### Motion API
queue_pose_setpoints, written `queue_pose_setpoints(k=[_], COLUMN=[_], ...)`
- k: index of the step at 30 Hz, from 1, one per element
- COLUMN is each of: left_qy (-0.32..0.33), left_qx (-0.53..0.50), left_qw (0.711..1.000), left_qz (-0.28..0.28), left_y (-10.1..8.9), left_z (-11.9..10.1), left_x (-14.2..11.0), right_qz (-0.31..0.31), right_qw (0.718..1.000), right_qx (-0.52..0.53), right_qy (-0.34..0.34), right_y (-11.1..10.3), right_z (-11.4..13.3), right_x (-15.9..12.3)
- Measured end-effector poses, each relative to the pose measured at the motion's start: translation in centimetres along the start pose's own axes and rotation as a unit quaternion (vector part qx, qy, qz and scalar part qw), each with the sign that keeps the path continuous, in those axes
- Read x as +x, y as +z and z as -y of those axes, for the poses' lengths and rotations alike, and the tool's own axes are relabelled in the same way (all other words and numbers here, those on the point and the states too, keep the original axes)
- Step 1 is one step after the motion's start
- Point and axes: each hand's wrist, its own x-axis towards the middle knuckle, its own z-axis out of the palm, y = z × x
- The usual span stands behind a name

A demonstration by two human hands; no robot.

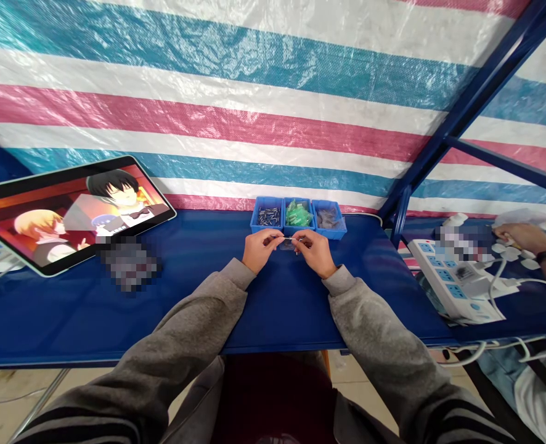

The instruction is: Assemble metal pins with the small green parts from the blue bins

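Note:
My left hand and my right hand meet above the blue table, just in front of three small blue bins. Both have thumb and fingers pinched on a thin, shiny metal screw-like piece that spans the gap between them. Something small and see-through shows just below it, too small to make out. The left bin holds dark and silver metal screws. Green plastic pieces fill the middle bin, and clear plastic bags lie in the right bin.
A tablet playing a cartoon leans at the left, beside a blurred-out object. On the right, a white power strip with plugs and cables lies near another person's hand. A blue metal frame and striped sheeting stand behind.

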Motion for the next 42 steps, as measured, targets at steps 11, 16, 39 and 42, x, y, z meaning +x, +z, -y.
queue_pose_setpoints(k=[11,16,39,42], left_qy=[-0.009,-0.018,-0.072,-0.098], left_qx=[-0.012,0.0,-0.128,-0.171], left_qw=[1.0,1.0,0.988,0.979], left_qz=[0.016,0.017,0.036,0.054], left_y=[-0.1,-0.2,0.4,0.4], left_z=[-0.8,-1.0,-0.9,-1.1], left_x=[0.1,0.0,-0.1,0.0], right_qz=[0.001,0.013,0.012,0.023], right_qw=[1.0,0.999,0.996,0.997], right_qx=[0.01,0.018,-0.069,-0.054], right_qy=[-0.02,-0.027,-0.052,-0.055], right_y=[0.3,0.3,0.0,0.1], right_z=[0.1,0.2,-0.2,-0.3], right_x=[-0.1,-0.2,-0.1,-0.1])
